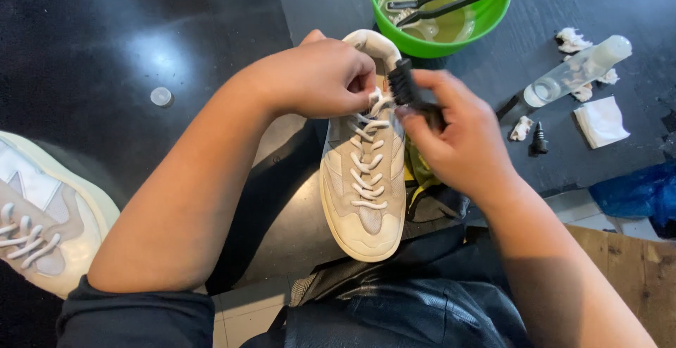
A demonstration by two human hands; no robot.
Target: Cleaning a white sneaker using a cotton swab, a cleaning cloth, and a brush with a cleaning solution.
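A cream and grey sneaker point(362, 193) with white laces lies toe toward me at the edge of a black table. My left hand point(317, 77) grips its collar and tongue near the heel. My right hand point(458, 133) holds a small black brush point(405, 87), whose bristled head rests against the upper laces and tongue. The brush handle is mostly hidden in my fingers.
A green bowl point(486, 24) of cloudy liquid with black brushes across it sits behind the shoe. To the right lie a clear bottle point(577, 73), a black nozzle point(539, 140), white wipes point(601, 122) and crumpled scraps. A second sneaker point(35, 214) lies at far left; a small cap point(161, 96) sits on the table.
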